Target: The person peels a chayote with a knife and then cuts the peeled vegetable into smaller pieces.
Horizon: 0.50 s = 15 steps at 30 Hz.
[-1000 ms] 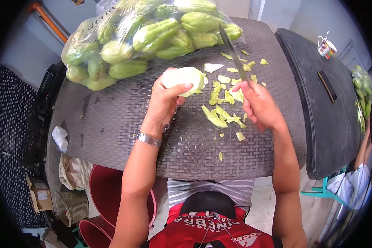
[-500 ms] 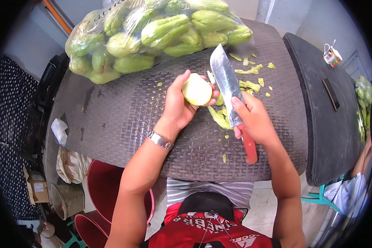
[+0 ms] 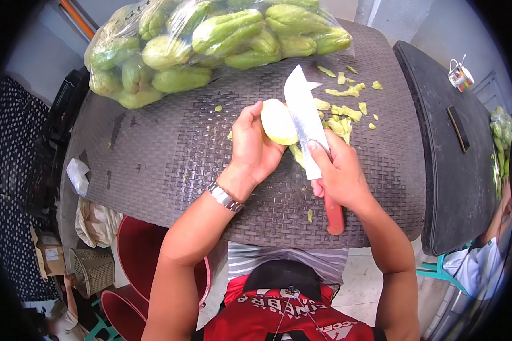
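My left hand point(image 3: 252, 143) is closed round a pale, peeled chayote point(image 3: 277, 121) above the table. A large knife point(image 3: 305, 116) with a wide steel blade and a red handle is gripped in my right hand point(image 3: 343, 171), thumb on the blade's lower part. The blade points away from me, tip up, and its side overlaps the chayote's right edge; whether it cuts in I cannot tell. Green peel strips point(image 3: 341, 111) lie scattered behind and right of the knife. At the far side rests a clear plastic bag point(image 3: 216, 45) full of green chayotes.
The brown woven-pattern table point(image 3: 148, 148) stands before me. On the right, a black table point(image 3: 438, 142) carries a phone-like dark slab point(image 3: 457, 129) and a mug point(image 3: 459, 75). Red bins point(image 3: 139, 250) and a basket point(image 3: 91, 273) stand at lower left. Another person's arm shows at each side.
My right hand has brought the knife left and slightly nearer, blade now against the chayote's side. The chayote has shifted slightly right and turned. Another person's arm has appeared at lower left.
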{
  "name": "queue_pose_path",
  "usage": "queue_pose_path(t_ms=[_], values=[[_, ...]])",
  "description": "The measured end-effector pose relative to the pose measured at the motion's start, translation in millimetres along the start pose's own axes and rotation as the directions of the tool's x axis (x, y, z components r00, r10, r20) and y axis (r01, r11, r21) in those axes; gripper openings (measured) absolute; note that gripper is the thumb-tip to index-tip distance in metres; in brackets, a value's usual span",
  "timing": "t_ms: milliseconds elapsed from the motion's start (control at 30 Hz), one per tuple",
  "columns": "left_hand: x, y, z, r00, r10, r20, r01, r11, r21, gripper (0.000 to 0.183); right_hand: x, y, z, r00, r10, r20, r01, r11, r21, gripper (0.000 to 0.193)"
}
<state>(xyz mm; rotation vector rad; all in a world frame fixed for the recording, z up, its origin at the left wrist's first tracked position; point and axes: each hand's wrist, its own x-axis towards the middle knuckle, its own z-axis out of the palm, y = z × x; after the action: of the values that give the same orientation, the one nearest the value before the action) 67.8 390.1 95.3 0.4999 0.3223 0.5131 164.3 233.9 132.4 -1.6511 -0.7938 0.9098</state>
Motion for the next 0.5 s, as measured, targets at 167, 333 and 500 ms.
queue_pose_path(t_ms=[167,333,500], values=[[0,-3,6,0.992,0.079,-0.099,-0.063,0.987,0.15,0.046,1,3,-4,0.999,-0.023,0.028,0.019,0.992,0.126,0.02],[-6,-6,3,0.994,0.098,-0.047,-0.085,0.967,0.239,0.045,2,5,-4,0.998,-0.024,0.061,0.012,0.982,0.186,0.02],[-5,-13,10,0.941,0.274,-0.198,-0.197,0.92,0.338,0.048,-1,3,0,0.999,-0.001,0.054,-0.005,0.992,0.123,0.02]])
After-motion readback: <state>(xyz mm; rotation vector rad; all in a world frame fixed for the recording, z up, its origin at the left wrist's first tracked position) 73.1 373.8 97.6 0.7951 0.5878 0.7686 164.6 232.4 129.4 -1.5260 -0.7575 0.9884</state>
